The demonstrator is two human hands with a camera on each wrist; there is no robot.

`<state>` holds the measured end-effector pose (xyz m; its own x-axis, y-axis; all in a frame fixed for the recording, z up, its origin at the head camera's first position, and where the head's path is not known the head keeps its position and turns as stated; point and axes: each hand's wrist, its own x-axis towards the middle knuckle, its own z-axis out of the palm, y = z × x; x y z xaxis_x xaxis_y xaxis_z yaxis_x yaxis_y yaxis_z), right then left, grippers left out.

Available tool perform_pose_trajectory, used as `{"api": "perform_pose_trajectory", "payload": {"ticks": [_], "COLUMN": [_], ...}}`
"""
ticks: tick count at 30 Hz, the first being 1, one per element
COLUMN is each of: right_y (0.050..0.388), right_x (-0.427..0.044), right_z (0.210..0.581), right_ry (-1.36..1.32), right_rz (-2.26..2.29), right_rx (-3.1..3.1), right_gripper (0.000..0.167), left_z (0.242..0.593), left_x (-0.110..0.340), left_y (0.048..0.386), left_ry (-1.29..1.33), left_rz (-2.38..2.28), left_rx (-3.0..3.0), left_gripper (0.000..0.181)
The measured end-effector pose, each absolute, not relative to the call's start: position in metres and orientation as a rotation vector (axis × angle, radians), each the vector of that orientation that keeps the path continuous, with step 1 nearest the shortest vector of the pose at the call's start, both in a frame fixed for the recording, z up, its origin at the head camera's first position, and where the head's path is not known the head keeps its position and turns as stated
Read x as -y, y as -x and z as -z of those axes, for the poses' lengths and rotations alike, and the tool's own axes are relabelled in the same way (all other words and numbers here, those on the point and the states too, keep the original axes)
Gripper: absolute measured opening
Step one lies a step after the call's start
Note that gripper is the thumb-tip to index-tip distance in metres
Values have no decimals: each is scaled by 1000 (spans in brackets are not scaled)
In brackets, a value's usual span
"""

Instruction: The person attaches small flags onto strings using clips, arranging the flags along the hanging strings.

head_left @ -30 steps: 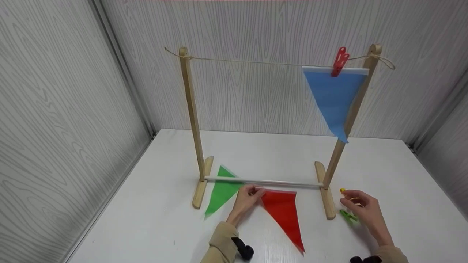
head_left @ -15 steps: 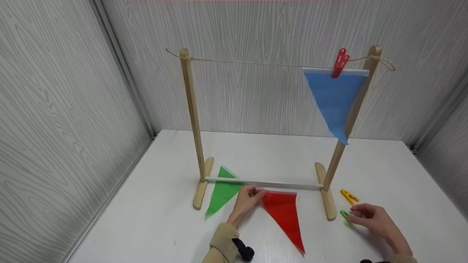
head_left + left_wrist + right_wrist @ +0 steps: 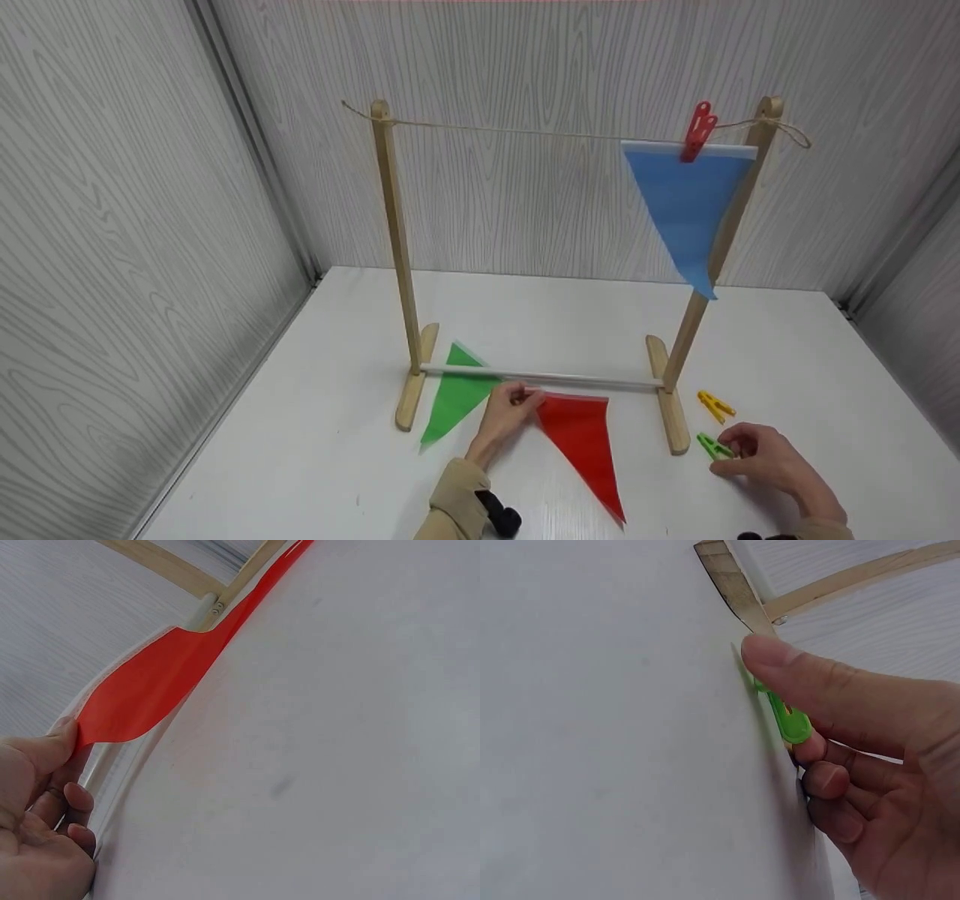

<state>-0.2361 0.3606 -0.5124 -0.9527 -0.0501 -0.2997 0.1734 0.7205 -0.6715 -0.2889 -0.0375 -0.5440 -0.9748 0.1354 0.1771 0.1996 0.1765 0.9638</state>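
At 4 o'clock, my right hand (image 3: pixel 769 459) straddles green clip (image 3: pixel 708 444), grip unclear; left hand (image 3: pixel 501 416) pinches red flag (image 3: pixel 585 442), likely steadying it.

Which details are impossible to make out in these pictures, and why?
Head view: held corner of the red triangular flag, covered by the left hand.
Left wrist view: the flag's tip, cut off by the top edge.
Right wrist view: whether the right hand grips the green plastic clip; its thumb covers the contact.

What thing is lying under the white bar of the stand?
Part of the green flag; it shows on both sides of the bar, which covers the strip between.
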Motion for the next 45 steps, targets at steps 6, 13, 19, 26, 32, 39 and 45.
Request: {"api": "perform_pose_trajectory", "payload": {"ticks": [6, 13, 19, 26, 32, 39, 45], "right_y": [239, 240, 240, 239, 238, 238, 239], "right_x": [-358, -357, -355, -354, -354, -353, -349], "right_z": [514, 514, 514, 514, 516, 516, 515], "right_ry": [-169, -87, -115, -100, -61, -28, 23], "right_rz": [1054, 1032, 1025, 1007, 1009, 1003, 997], "right_rx": [-2612, -2641, -2658, -2719, -2753, -2793, -2842], "right_gripper": [56, 44, 45, 41, 36, 33, 34], "left_z": [544, 546, 546, 544, 543, 536, 526], "left_x": [38, 40, 39, 39, 38, 38, 35], "left_y": [289, 290, 291, 291, 288, 284, 278], "left_ry": [348, 380, 394, 391, 410, 391, 357], "left_rz": [1932, 1922, 1900, 1944, 1957, 1939, 1923], "left_rx": [2399, 2384, 2397, 2373, 2348, 2363, 2387], "left_gripper": [16, 18, 18, 17, 15, 16, 16]}}
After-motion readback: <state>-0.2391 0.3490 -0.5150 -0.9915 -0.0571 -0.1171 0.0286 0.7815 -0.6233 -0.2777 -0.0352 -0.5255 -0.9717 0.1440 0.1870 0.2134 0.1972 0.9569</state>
